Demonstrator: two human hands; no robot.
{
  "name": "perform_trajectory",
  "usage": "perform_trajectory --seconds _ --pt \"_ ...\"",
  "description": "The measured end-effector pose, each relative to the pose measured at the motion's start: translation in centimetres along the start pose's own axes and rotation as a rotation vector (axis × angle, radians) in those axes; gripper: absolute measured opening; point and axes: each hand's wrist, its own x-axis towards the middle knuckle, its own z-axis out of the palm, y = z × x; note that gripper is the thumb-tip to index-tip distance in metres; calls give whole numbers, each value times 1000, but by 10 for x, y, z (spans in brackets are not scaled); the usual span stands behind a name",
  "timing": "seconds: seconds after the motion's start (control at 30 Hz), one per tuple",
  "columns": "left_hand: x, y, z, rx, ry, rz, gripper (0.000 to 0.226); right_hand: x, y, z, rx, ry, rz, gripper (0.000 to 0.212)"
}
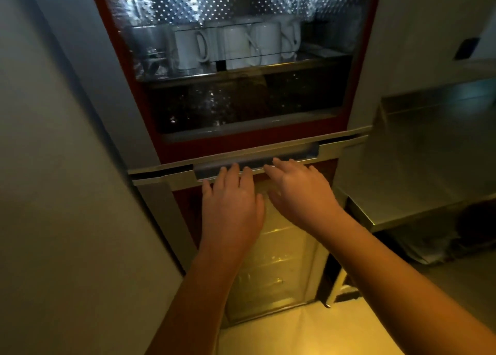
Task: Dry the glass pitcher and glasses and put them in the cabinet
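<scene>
Both forearms entered from the bottom of the frame, with the left hand (230,204) and right hand (300,190) side by side. Each had straight, spread fingers and held nothing.

Directly ahead of the hands stood the red-framed cabinet (214,150), closed by a glass upper door (308,104). A steel counter (429,153) lay to the right of the right hand. Below the wrists was a second glass-fronted lower door (281,260), lit yellow.

The fingertips of both hands touched the long recessed handle (298,154) between the two doors. It could not be told which door the handle served.

White mugs (188,45) stood well above the hands on the top shelf. On the dark shelf beneath them, just above the handle, clear glassware (212,104) showed dimly. The pitcher could not be told from the glasses.

Assessment: the glassware appeared stowed, and seating the door was the likely step in hand. Both hands should press evenly along the handle. Pressure should be slow, so the glass inside is not jarred. The seam should then be checked for a flush fit on both sides.
</scene>
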Motion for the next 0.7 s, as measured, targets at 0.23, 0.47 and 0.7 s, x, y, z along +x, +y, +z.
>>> perform_trajectory --seconds 0.23,0.47,0.7 --pt "2 53 17 -67 -68 195 52 -59 47 -21 17 -38 192 51" --pt "8 120 43 -111 -196 382 53 -101 94 -31 -64 -53 418 52" --pt "16 178 58 -157 -254 599 52 -135 133 -37 -101 -10 622 49"
